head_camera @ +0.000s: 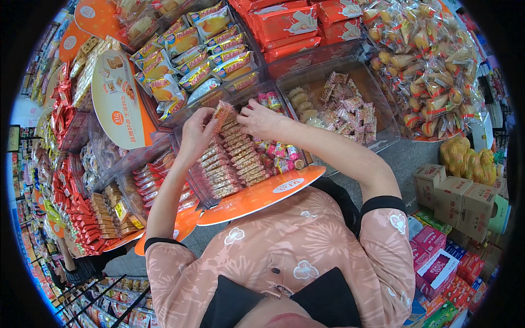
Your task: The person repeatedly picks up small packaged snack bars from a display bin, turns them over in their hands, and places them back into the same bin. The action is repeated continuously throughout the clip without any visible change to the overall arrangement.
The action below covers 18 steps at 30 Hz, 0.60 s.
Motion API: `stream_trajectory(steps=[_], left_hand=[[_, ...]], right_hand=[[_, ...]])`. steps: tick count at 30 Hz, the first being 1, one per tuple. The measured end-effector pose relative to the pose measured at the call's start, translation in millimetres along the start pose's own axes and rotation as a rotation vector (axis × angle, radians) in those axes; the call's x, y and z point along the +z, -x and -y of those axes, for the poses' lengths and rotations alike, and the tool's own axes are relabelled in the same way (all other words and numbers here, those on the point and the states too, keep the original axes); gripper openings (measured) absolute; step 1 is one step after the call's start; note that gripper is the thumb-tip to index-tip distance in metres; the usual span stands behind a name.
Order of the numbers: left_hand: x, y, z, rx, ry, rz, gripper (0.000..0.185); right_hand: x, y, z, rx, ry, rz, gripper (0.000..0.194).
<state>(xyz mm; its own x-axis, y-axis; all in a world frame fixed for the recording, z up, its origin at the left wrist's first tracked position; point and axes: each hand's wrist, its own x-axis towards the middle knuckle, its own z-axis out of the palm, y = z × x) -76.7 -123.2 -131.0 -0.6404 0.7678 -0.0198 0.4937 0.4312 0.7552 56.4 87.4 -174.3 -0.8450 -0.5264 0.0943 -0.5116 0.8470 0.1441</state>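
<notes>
My left hand (196, 133) holds a wrapped snack bar (224, 113) by its side, at the far end of a clear plastic bin (186, 174). Curled fingers of my right hand (259, 120) rest at the far end of the bar rows, beside the held bar; whether they grip anything is hidden. Two rows of wrapped nut or cereal bars (242, 158) stand on edge in the bin. Along its right side lie small pink-wrapped candies (283, 151), with more of them (270, 100) beyond my right hand.
Right of the bin is a clear tub (385, 127) with small wrapped candies (342, 110). Yellow-wrapped cakes (197, 53) and red packs (287, 24) fill bins behind. An orange sign board (262, 197) edges the front. Cardboard boxes (463, 201) stand on the floor at right.
</notes>
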Motion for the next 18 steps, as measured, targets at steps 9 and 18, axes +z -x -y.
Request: stream_trajectory(steps=[9,18], left_hand=[[38,-5,22,0.329,-0.711,0.043,0.023],[45,-2,30,0.284,-0.785,-0.081,0.029]], right_hand=[[17,19,-2,0.128,0.053,-0.072,0.026],[17,21,-1,0.165,0.019,-0.004,0.026]])
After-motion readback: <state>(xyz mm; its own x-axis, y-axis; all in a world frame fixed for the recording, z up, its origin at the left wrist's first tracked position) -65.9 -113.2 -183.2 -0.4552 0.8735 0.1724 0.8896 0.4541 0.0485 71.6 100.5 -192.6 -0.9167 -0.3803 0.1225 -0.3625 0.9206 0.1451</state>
